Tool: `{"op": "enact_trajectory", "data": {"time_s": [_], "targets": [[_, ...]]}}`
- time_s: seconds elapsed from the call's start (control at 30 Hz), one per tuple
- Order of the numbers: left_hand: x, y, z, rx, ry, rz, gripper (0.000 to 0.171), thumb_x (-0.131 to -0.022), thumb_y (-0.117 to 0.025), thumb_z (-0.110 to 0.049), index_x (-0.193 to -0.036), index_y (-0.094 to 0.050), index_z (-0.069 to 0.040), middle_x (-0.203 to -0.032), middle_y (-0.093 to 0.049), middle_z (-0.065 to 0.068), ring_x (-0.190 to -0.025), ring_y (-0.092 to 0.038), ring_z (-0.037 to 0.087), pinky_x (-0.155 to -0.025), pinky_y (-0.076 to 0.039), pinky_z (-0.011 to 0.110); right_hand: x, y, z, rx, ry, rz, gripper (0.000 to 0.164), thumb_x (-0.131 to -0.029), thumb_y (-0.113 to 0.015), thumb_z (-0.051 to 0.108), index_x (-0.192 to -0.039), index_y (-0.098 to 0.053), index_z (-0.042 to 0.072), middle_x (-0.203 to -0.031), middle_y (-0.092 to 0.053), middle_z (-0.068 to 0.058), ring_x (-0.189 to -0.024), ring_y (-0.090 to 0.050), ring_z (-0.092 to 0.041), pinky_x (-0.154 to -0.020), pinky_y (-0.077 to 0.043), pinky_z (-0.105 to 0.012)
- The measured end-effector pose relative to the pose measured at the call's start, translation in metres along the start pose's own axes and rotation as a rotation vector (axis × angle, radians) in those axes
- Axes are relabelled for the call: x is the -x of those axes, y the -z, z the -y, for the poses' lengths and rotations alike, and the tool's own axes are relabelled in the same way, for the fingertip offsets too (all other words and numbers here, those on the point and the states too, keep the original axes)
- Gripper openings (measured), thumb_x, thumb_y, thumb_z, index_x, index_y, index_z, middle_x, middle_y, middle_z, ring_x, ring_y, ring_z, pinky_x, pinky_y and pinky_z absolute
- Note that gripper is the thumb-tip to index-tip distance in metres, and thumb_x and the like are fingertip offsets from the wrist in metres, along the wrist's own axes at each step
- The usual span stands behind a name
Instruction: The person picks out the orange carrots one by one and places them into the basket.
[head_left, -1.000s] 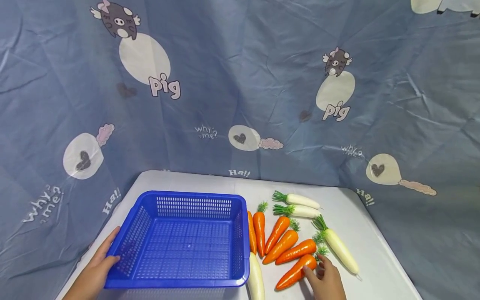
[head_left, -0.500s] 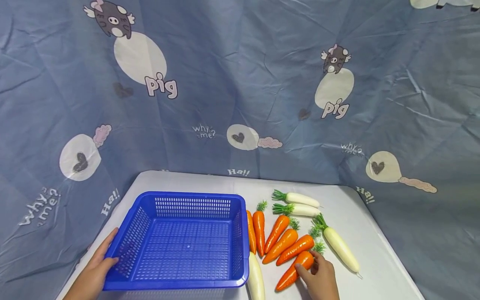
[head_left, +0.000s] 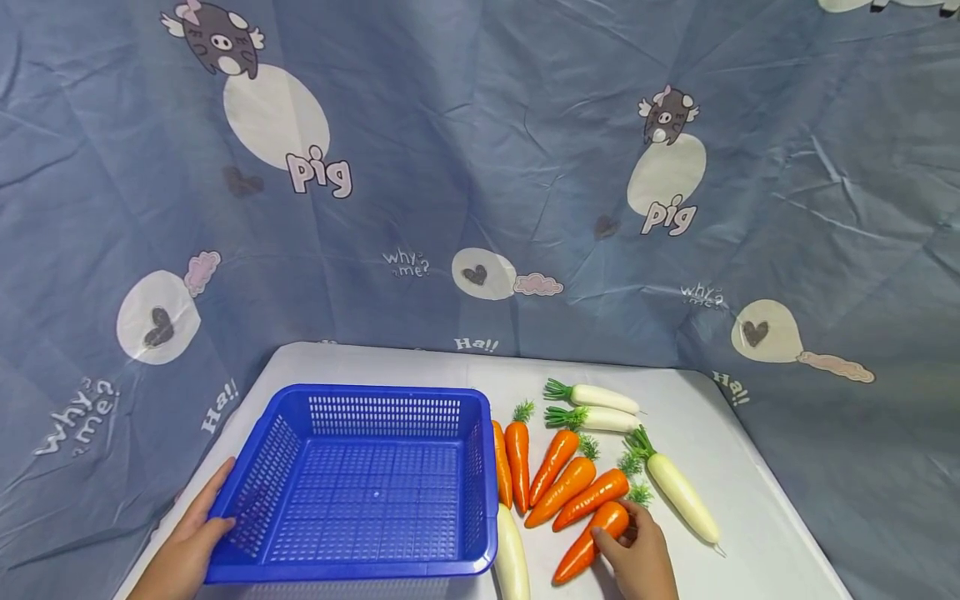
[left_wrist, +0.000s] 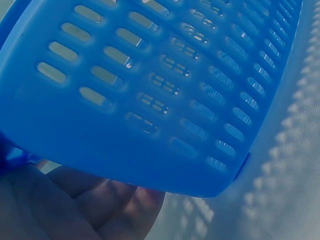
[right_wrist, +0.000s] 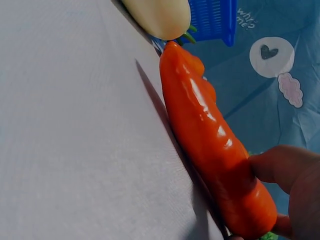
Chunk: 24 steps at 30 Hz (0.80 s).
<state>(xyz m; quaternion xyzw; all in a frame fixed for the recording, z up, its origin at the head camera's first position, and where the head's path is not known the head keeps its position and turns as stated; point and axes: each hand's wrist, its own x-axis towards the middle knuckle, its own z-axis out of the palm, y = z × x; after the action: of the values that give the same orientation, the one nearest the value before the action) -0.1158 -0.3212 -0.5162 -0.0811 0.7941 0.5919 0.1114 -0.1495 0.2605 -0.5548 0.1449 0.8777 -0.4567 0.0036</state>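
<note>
A blue plastic basket [head_left: 352,572] with slotted walls stands on the left of the table. My left hand [head_left: 183,546] grips its left rim, thumb on top and the other fingers outside; the left wrist view shows these fingers [left_wrist: 107,202] under the rim, by the slotted wall. At the front right, my right hand [head_left: 643,557] pinches the thick end of the nearest orange carrot [head_left: 587,546]. In the right wrist view the thumb [right_wrist: 275,164] presses on this carrot and a fingertip shows at its far side. The carrot lies low over the white tabletop, with its shadow beside it.
Several more carrots [head_left: 564,493] fan out right of the basket. A white radish [head_left: 513,554] lies along the basket's right side. Two radishes [head_left: 603,398] lie at the back, and another [head_left: 682,498] at the right. A blue patterned cloth [head_left: 480,208] hangs behind the table [head_left: 757,517].
My right hand has moved a little left and closed its fingers round the nearest carrot, whose thick end shifted slightly left. My left hand keeps its grip on the basket.
</note>
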Motion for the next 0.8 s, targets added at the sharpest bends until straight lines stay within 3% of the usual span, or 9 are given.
{"op": "enact_trajectory", "data": {"time_s": [0.03,0.13,0.4,0.67,0.8], "targets": [[0.0002,-0.0003,-0.0004,-0.002,-0.001,-0.002,0.081,-0.106,-0.028,-0.001,-0.164,0.021,-0.030,-0.169,0.011,0.033,-0.136,-0.040,0.046,-0.081,-0.053,0.028,0.0004,-0.0002,-0.0001,-0.010,-0.007,0.000,0.077,-0.089,-0.083,0.024,-0.145,-0.046,-0.013,-0.127,-0.063,-0.031,-0.103,-0.068,-0.028,-0.080,-0.058,-0.035],[0.0010,-0.0011,-0.0011,-0.020,0.006,-0.008,0.081,-0.106,-0.029,-0.001,-0.164,0.021,-0.029,-0.169,0.008,0.034,-0.136,-0.040,0.049,-0.080,-0.053,0.028,0.0014,-0.0003,-0.0008,-0.042,-0.022,-0.006,0.075,-0.090,-0.082,0.022,-0.145,-0.045,-0.012,-0.130,-0.059,-0.032,-0.107,-0.066,-0.032,-0.082,-0.057,-0.034],[0.0019,-0.0016,-0.0004,0.002,0.010,-0.017,0.081,-0.106,-0.029,-0.002,-0.164,0.020,-0.031,-0.169,0.009,0.034,-0.129,-0.050,0.044,-0.079,-0.056,0.032,0.0017,0.0015,-0.0013,-0.112,-0.021,-0.006,0.072,-0.091,-0.081,0.015,-0.145,-0.042,-0.012,-0.136,-0.052,-0.036,-0.117,-0.064,-0.044,-0.083,-0.058,-0.032],[0.0019,0.0001,-0.0003,0.014,0.019,-0.009,0.081,-0.107,-0.028,-0.003,-0.163,0.020,-0.034,-0.169,0.010,0.033,-0.129,-0.049,0.044,-0.080,-0.056,0.033,0.0027,0.0030,-0.0018,-0.102,-0.042,-0.040,0.075,-0.090,-0.079,0.018,-0.149,-0.041,-0.009,-0.142,-0.046,-0.037,-0.120,-0.060,-0.051,-0.091,-0.058,-0.048],[0.0016,-0.0001,-0.0015,0.008,0.027,-0.004,0.081,-0.107,-0.028,-0.003,-0.163,0.021,-0.035,-0.170,0.011,0.031,-0.131,-0.048,0.040,-0.081,-0.055,0.032,0.0038,0.0033,-0.0028,-0.130,-0.055,-0.030,0.076,-0.092,-0.078,0.017,-0.151,-0.038,-0.007,-0.146,-0.044,-0.037,-0.122,-0.058,-0.051,-0.092,-0.058,-0.048]]}}
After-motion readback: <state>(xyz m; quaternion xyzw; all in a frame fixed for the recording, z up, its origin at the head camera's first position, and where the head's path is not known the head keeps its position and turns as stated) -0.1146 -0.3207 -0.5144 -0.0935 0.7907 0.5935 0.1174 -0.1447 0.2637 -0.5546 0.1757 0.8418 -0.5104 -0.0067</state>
